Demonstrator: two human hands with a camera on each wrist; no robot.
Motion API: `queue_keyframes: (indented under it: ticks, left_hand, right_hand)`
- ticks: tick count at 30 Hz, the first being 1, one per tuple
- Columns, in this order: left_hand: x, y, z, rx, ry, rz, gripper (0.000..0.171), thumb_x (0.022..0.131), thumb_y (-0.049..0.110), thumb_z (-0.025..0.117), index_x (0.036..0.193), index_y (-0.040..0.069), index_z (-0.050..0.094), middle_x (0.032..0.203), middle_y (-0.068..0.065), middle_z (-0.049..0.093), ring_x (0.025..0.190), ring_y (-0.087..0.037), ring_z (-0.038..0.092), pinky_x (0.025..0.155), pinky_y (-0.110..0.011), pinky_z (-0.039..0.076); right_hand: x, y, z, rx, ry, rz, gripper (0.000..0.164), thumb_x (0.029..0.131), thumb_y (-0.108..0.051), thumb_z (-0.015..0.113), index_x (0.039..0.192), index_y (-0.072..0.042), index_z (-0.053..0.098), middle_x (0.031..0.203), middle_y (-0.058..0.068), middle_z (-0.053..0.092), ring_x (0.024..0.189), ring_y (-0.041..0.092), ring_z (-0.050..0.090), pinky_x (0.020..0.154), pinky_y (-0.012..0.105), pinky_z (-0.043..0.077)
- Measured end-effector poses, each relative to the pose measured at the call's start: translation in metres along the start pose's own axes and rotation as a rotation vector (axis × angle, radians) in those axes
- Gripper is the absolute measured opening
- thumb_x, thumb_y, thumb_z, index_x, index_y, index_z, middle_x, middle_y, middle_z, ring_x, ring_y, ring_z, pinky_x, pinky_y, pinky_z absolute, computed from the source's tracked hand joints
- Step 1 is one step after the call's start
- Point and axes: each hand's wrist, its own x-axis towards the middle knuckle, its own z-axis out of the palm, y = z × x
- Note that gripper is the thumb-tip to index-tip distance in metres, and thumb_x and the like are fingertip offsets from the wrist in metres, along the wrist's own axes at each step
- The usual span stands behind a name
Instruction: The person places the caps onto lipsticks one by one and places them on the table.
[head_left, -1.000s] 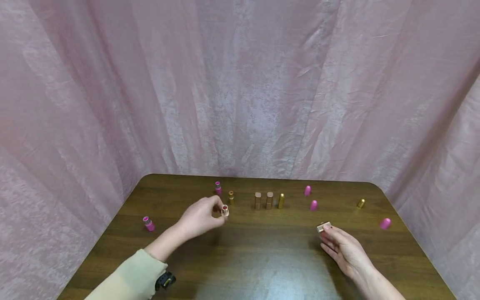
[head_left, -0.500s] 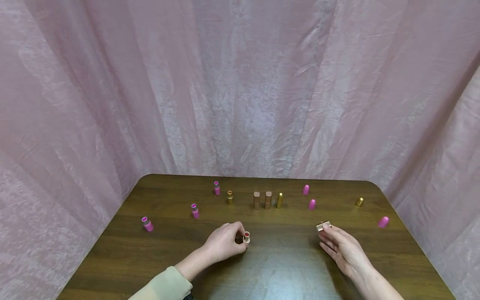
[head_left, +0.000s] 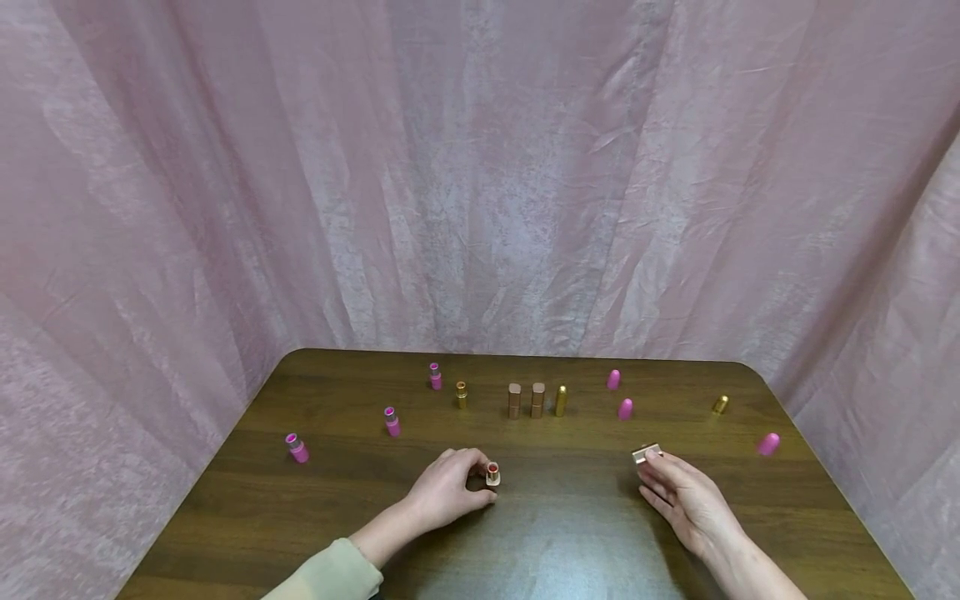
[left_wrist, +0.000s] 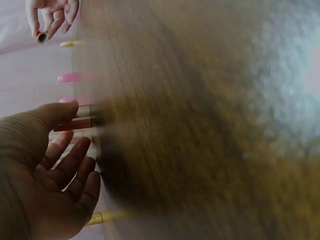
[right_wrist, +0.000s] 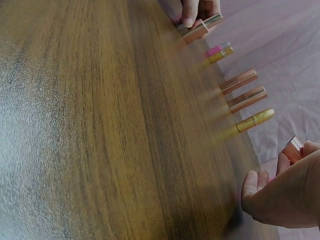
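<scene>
In the head view an uncapped rose-gold lipstick (head_left: 492,475) with a red tip stands upright on the table, in front of the row. My left hand (head_left: 450,492) is right around it, thumb and fingers parted on either side. The left wrist view shows the thumb (left_wrist: 62,112) overlapping the lipstick's tube, the other fingers spread loosely below. My right hand (head_left: 693,504) pinches a rose-gold lipstick cap (head_left: 646,453) between thumb and fingers above the table; its hollow end (left_wrist: 43,37) faces the left wrist camera.
Two capped rose-gold lipsticks (head_left: 526,401) and a capped gold lipstick (head_left: 561,402) stand in a row. Uncapped pink lipsticks (head_left: 392,422) and an uncapped gold one (head_left: 461,395) are left; pink caps (head_left: 626,409) and a gold cap (head_left: 721,405) are right. A pink curtain (head_left: 480,208) hangs behind.
My left hand has carried the uncapped lipstick toward me and rightward, stood it on the table and loosened its fingers. My right hand, with the cap, has stayed in place.
</scene>
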Motion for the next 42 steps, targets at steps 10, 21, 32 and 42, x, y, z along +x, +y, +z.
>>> queue_keyframes:
  ticks: [10, 21, 32, 42]
  left_hand:
    - [-0.003, 0.001, -0.005, -0.041, 0.045, -0.063, 0.022, 0.08, 0.021, 0.082, 0.092, 0.026, 0.064, 0.09, 0.013, 0.066, 0.087, -0.011, 0.06, 0.076, -0.033, 0.051]
    - [-0.001, 0.013, -0.025, -0.03, 0.099, 0.002, 0.017, 0.086, 0.026, 0.082, 0.097, 0.029, 0.069, 0.09, 0.014, 0.067, 0.088, -0.01, 0.056, 0.077, -0.03, 0.048]
    - [0.012, 0.024, -0.031, 0.029, 0.125, 0.075, 0.017, 0.091, 0.03, 0.079, 0.106, 0.029, 0.072, 0.091, 0.019, 0.06, 0.087, -0.008, 0.051, 0.081, -0.032, 0.043]
    - [0.028, 0.038, -0.032, 0.097, 0.126, 0.092, 0.019, 0.091, 0.037, 0.078, 0.108, 0.028, 0.074, 0.101, 0.014, 0.066, 0.094, -0.01, 0.054, 0.085, -0.038, 0.046]
  right_hand:
    - [-0.001, 0.001, 0.002, 0.013, 0.002, 0.002, 0.012, 0.106, -0.016, 0.056, 0.1, -0.022, 0.064, 0.094, -0.008, 0.072, 0.098, 0.008, 0.065, 0.094, 0.031, 0.053]
    - [-0.002, 0.004, 0.006, 0.033, -0.009, -0.013, 0.016, 0.106, -0.014, 0.055, 0.098, -0.023, 0.066, 0.097, -0.008, 0.073, 0.101, 0.01, 0.066, 0.095, 0.033, 0.052]
    - [-0.002, 0.006, 0.021, 0.075, -0.02, -0.044, 0.013, 0.106, -0.016, 0.056, 0.101, -0.022, 0.067, 0.098, -0.008, 0.072, 0.102, 0.011, 0.065, 0.097, 0.032, 0.051]
    - [-0.003, 0.007, 0.037, 0.084, -0.037, -0.04, 0.008, 0.104, -0.016, 0.058, 0.105, -0.022, 0.064, 0.099, -0.008, 0.073, 0.103, 0.012, 0.064, 0.096, 0.032, 0.051]
